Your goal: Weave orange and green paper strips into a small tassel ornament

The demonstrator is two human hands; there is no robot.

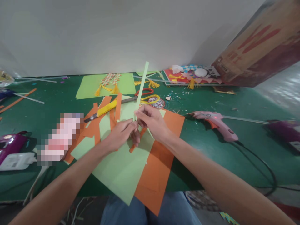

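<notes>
A light green paper strip [142, 82] rises from between my hands, its long end pointing up and away. My right hand [152, 122] is closed, pinching the strip near its lower part. Close against it, my left hand [125, 132] is closed around the strip's lower end, where the fingers hide the detail. An orange paper strip [132, 148] sticks out below the fingers; whether it is held or lying there I cannot tell. Underneath are light green paper [119, 175] and orange paper [156, 168]. Just beyond lie scissors [152, 99] and a yellow-handled cutter knife [106, 108].
A pink glue gun [217, 120] with a lit red light lies to the right, its cord trailing forward. Woven tasselled pieces [110, 79] rest on green paper at the back. A large brown bag [260, 47] stands back right. Orange strips [93, 120] lie left of my hands.
</notes>
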